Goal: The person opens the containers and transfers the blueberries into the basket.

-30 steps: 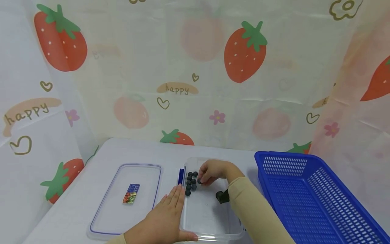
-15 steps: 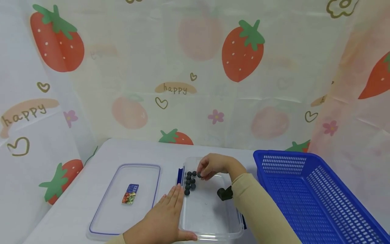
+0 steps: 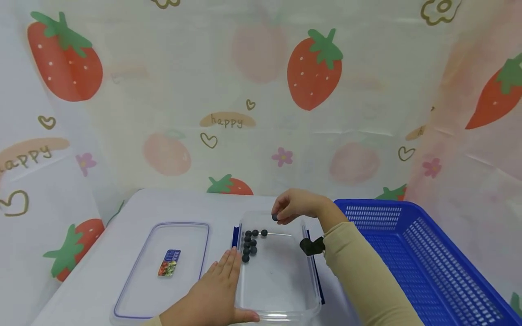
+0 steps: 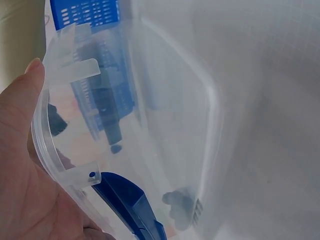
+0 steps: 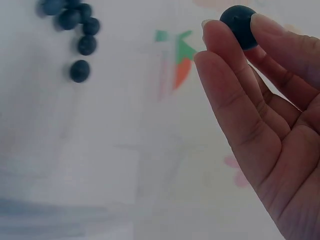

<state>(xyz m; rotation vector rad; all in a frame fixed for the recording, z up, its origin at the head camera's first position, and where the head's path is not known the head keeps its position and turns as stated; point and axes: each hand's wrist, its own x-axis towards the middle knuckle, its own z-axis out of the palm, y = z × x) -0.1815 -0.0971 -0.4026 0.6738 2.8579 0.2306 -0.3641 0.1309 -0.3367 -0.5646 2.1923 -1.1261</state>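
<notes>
A clear plastic container [image 3: 314, 280] stands in the middle of the table. Several small dark balls [image 3: 248, 242] lie clustered in its far left corner, seen also as the balls [image 5: 80, 30] in the right wrist view. My right hand [image 3: 279, 219] hovers above the container's far rim and pinches one dark ball [image 3: 275, 218] [image 5: 239, 22] between thumb and fingers [image 5: 225, 85]. My left hand [image 3: 216, 294] lies flat against the container's near left corner, fingers straight along its side, thumb along the front rim. The left wrist view shows that hand [image 4: 22, 150] against the container rim [image 4: 55, 165] by a blue latch [image 4: 130, 205].
The container's clear lid [image 3: 134, 290] with a small coloured label [image 3: 168, 262] lies to the left. A large blue slotted basket [image 3: 408, 262] stands at the right. Strawberry-printed cloth [image 3: 261, 113] hangs behind and at both sides of the white table [image 3: 81, 280].
My right hand has lifted one ball out of the cluster and carried it up and back to the container's far rim. The left hand has stayed on the corner.
</notes>
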